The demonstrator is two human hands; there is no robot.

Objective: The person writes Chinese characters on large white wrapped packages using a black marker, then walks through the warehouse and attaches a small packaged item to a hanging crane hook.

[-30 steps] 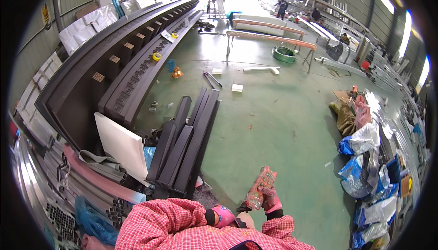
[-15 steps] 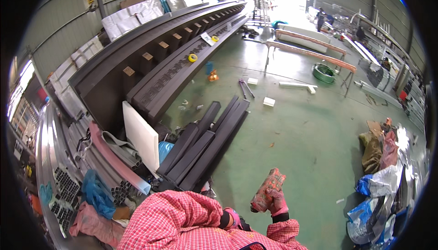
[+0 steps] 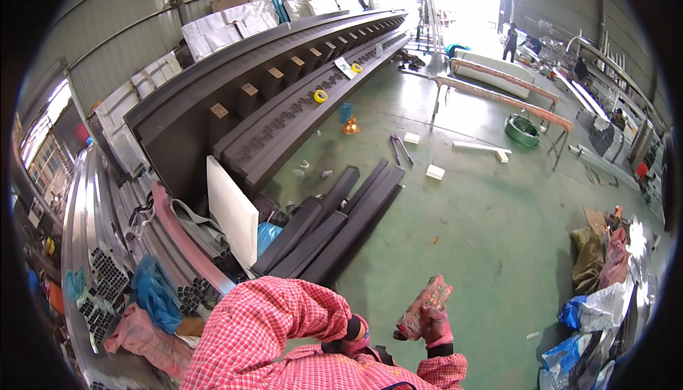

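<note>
My right hand (image 3: pixel 436 327), in a pink glove, is closed around a long mottled red-and-brown object (image 3: pixel 425 306). It looks like a worn cloth-covered bundle with a dark lower end, tilted up over the green floor; its kind I cannot make out. Close to my waist, my left hand (image 3: pixel 356 339), also gloved in pink, is curled beside a dark strap-like piece (image 3: pixel 384 354). What its fingers hold is hidden. Checked red sleeves cover both arms. Ahead and to the left, several dark metal box sections (image 3: pixel 331 237) lie on the floor.
A white board (image 3: pixel 232 212) leans left of the dark sections, beside bundled metal profiles (image 3: pixel 107 265). Long brown panels (image 3: pixel 235 130) stretch toward the doorway. Trestles (image 3: pixel 501 96) and a green tub (image 3: pixel 522 131) stand far right. Sacks and plastic sheeting (image 3: pixel 605 304) lie right. People (image 3: pixel 510 43) are far off.
The scene has shifted slightly right and down in view. My right hand keeps its hold on the mottled object, and my left hand stays by my waist.
</note>
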